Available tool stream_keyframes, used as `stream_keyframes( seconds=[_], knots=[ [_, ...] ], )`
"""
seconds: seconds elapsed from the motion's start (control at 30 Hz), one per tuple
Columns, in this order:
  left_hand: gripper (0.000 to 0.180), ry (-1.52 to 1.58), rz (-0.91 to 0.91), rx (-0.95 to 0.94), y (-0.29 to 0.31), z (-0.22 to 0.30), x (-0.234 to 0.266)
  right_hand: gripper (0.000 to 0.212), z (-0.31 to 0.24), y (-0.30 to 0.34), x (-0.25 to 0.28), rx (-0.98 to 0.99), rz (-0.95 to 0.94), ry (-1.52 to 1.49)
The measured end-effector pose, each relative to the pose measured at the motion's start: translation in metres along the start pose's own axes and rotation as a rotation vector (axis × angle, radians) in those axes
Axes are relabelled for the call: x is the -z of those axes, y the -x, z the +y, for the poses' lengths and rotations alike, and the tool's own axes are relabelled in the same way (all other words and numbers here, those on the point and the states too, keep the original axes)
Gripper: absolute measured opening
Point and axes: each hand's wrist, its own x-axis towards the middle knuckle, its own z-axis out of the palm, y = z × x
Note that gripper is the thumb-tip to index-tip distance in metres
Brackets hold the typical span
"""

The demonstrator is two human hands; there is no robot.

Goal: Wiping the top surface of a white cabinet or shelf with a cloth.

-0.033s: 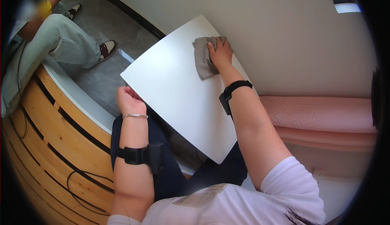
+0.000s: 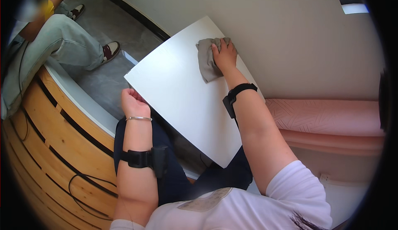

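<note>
A grey cloth (image 2: pixel 206 62) lies partly bunched on the white tabletop (image 2: pixel 178 85), near its far right edge. Resting over the cloth's right side, my right hand (image 2: pixel 226 56) grips it against the surface with bent fingers. Beside the table's left edge is my left hand (image 2: pixel 134 103), palm turned up and fingers curled in toward the edge. The tabletop's rim partly hides those fingertips, so whether they hold anything does not show.
A slatted wooden bench (image 2: pixel 62 134) runs along the left, with a black cable (image 2: pixel 70 188) on it. Another person's leg (image 2: pixel 70 43) and shoe (image 2: pixel 111 51) are at the upper left. The wall (image 2: pixel 290 35) borders the table's right side, near a pink padded piece (image 2: pixel 323 116).
</note>
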Motion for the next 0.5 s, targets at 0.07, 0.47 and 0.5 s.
stream_keyframes(
  seconds=[0.07,0.47,0.5],
  knots=[
    [0.014,0.008,-0.009,0.012,-0.003,0.002,0.002,0.054,-0.005,0.006,0.0,0.056,0.043,-0.067],
    [0.013,0.033,0.024,0.03,-0.008,0.001,0.001,0.051,-0.054,0.159,0.029,0.397,0.04,-0.19],
    [0.012,0.028,0.016,0.03,-0.007,0.001,0.0,0.052,-0.058,0.174,0.034,0.413,0.013,-0.207]
  ],
)
